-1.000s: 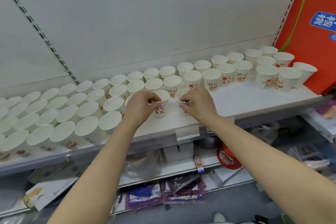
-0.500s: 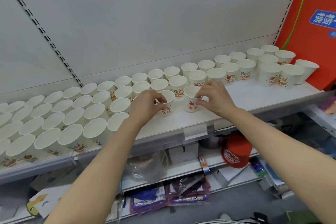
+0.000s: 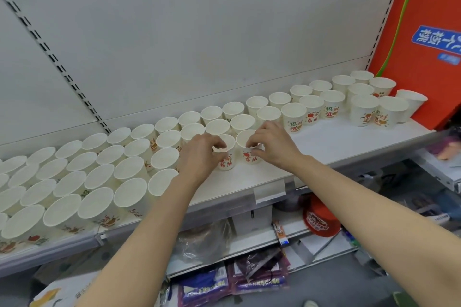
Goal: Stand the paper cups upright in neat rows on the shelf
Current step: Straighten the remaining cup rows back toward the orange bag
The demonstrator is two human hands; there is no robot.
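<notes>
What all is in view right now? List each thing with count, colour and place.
Paper cups: dozens, white with red print, upright in rows along the shelf.
Tilted cup: one, white, far right, leaning on the banner.
Shelf: one, white, bare at front right.
Banner: one, orange, at right.
Lid: one, red, lower shelf.
Packets: a few, purple, at bottom.
Left hand: pinches the rim of a front cup.
Right hand: pinches the rim of the neighbouring cup.
</notes>
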